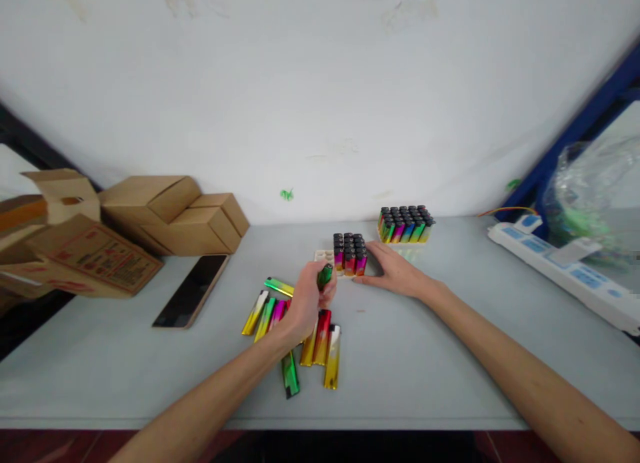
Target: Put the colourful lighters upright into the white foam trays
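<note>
My left hand [306,301] grasping green lighter [325,275], held upright just left of part-filled tray [349,255] at desk [450,343] centre. My right hand [395,271] open, flat, touching tray right side. Loose lighters [320,346] lying near, under left wrist. Full tray [406,225] farther right.

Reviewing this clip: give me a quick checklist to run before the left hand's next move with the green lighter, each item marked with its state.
1. Left hand has a grip on the green lighter: ok.
2. Right hand steadies the small tray: ok.
3. Tray shows free slots on its left side: ok.
4. Lighter's cap end up: cannot tell.
5. Loose lighters within reach on the table: ok.
6. Full tray stands apart from the hands: ok.
</note>
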### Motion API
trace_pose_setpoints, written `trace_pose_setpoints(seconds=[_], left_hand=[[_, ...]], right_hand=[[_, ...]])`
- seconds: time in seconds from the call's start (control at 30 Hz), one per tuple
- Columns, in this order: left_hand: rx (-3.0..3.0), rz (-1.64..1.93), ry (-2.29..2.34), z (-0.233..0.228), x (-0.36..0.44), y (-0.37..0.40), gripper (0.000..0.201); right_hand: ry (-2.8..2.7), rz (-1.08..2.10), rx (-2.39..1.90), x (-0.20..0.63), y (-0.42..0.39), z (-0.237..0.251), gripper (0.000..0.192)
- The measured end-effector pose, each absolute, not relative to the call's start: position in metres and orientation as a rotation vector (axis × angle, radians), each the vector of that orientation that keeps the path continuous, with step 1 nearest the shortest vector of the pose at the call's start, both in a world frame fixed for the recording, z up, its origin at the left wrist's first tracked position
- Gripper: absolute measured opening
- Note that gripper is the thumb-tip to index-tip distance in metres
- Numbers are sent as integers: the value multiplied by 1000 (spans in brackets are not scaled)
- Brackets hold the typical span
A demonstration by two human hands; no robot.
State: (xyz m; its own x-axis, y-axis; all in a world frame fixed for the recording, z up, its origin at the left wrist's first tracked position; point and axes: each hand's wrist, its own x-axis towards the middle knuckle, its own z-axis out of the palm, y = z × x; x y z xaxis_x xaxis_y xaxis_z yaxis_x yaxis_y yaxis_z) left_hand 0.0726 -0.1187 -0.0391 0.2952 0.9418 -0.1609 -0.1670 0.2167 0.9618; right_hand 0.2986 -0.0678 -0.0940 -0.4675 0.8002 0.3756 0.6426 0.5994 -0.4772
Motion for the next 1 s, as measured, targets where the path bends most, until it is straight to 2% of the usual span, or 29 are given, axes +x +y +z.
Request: trace_pose_setpoints(seconds=[0.4,0.7,1.0], left_hand=[[1053,1001,868,-44,72,-114,54],[1228,1194,816,-41,62,-95,34],[1736,1177,969,-39,37,-76,35]], right_hand=[[-2258,368,-1157,297,-70,-90,62],[-2270,335,-1140,299,-66,-93,66],[-2261,332,-1125,299,-68,-89,66]])
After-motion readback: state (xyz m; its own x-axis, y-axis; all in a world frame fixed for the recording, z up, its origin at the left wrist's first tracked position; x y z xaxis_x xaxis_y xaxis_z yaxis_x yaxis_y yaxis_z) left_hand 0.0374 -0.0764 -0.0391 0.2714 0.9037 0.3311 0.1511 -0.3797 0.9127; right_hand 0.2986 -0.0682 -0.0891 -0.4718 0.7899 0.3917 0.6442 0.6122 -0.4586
